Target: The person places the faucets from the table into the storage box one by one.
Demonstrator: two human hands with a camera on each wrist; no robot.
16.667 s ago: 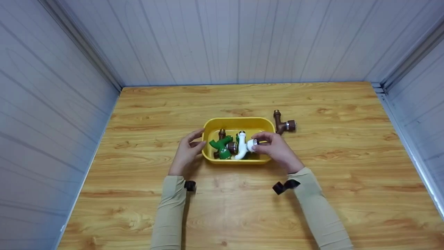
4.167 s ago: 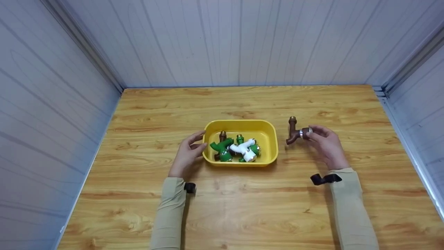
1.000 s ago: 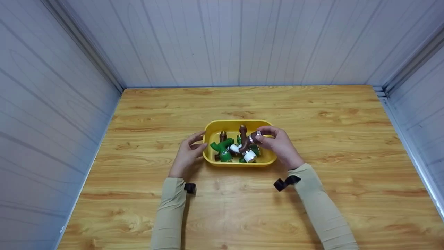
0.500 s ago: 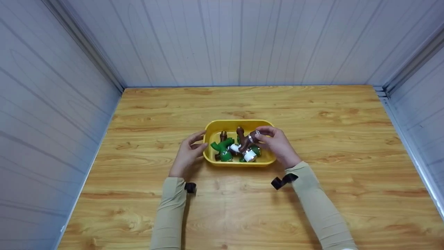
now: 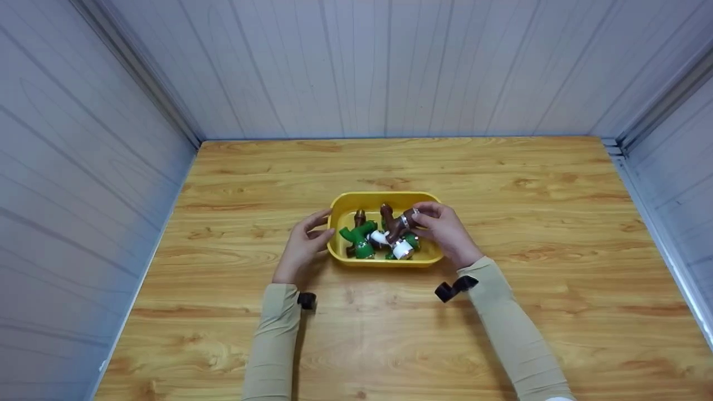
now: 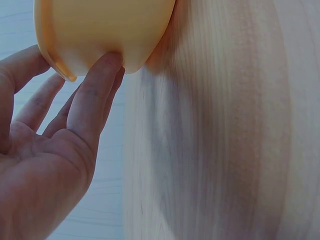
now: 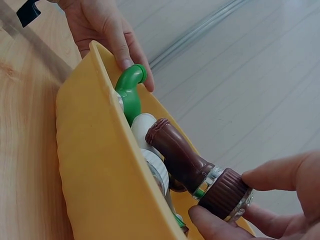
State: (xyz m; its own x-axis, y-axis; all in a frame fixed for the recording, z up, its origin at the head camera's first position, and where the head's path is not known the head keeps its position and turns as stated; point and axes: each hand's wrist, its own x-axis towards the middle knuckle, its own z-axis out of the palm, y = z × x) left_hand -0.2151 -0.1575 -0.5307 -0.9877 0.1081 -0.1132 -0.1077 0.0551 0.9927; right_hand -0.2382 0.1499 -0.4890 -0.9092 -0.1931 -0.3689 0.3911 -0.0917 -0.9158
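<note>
My right hand (image 5: 444,229) pinches the ribbed brown knob of a brown plastic tap (image 7: 177,152) between thumb and fingers. That tap is tilted low inside the yellow bin (image 5: 384,264), overlapping a white tap (image 5: 402,249). A green tap (image 5: 362,242) lies at the bin's left, over another brown tap (image 5: 360,216). A second green tap (image 5: 412,240) is mostly hidden under the white one. My left hand (image 5: 301,245) touches the bin's left end, its fingers nearly straight at the rim and its thumb on the outer wall (image 6: 107,35).
The bin stands mid-table on a wood-grain tabletop (image 5: 356,334). Pale panelled walls (image 5: 356,67) enclose the table's back and both sides. A black wrist mount (image 5: 457,288) sits on the right sleeve, and a similar mount (image 5: 306,301) on the left.
The white tap was let go in the bin earlier. My right hand then took the brown tap from the table at right into the bin, recently lowering it slightly. The left hand stays put.
</note>
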